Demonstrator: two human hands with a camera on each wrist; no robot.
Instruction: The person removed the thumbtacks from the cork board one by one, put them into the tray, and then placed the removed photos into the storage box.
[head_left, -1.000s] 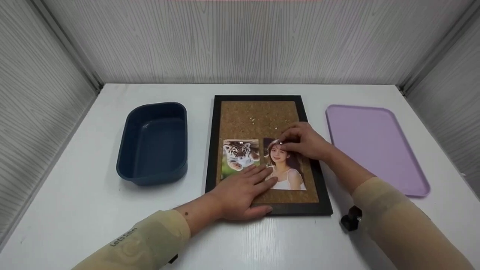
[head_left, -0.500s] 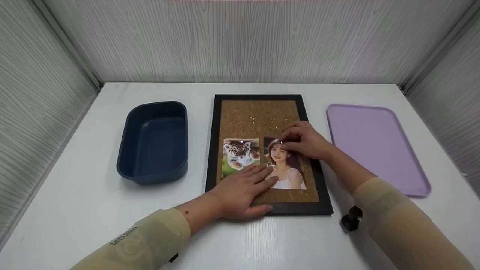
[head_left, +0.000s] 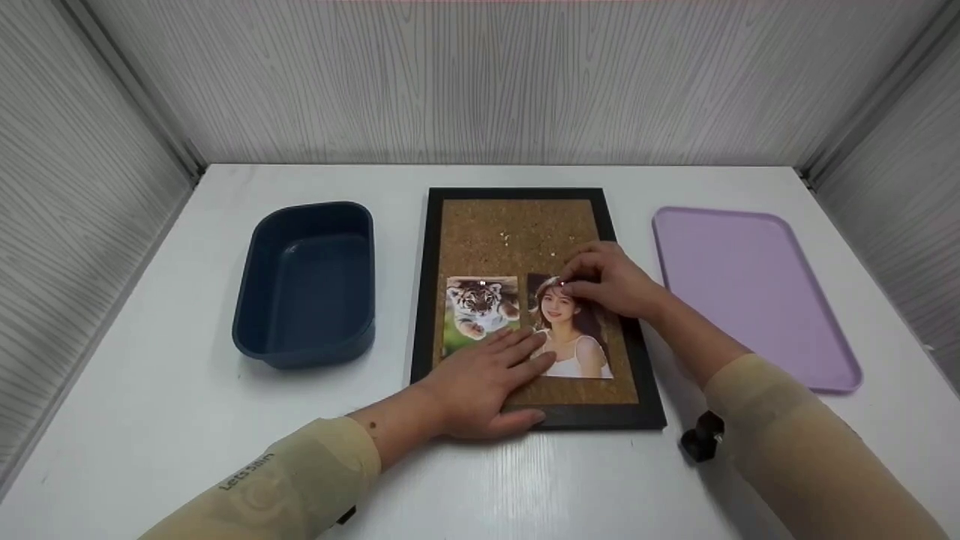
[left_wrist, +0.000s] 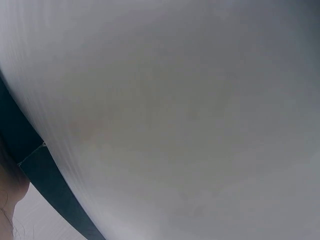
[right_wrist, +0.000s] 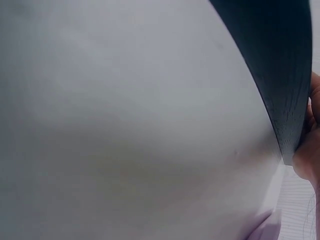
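Note:
A cork board (head_left: 487,225) in a black frame lies flat on the white table. Two photos are side by side on its lower half: a tiger cub photo (head_left: 478,304) and a portrait photo (head_left: 566,330). My left hand (head_left: 484,390) rests spread across the board's lower part, covering the bottom of the tiger photo and touching the portrait's left edge. With thumb and fingertips, my right hand (head_left: 611,281) pinches a small shiny push pin (head_left: 562,283) at the portrait's top edge. A similar push pin (head_left: 482,283) marks the tiger photo's top.
To the left stands a deep blue bin (head_left: 304,300). A flat lilac tray (head_left: 750,292) lies right of the board. Several tiny pale specks (head_left: 504,238) show on the upper cork. Grey wood-grain panels (head_left: 495,82) enclose the table's back and sides.

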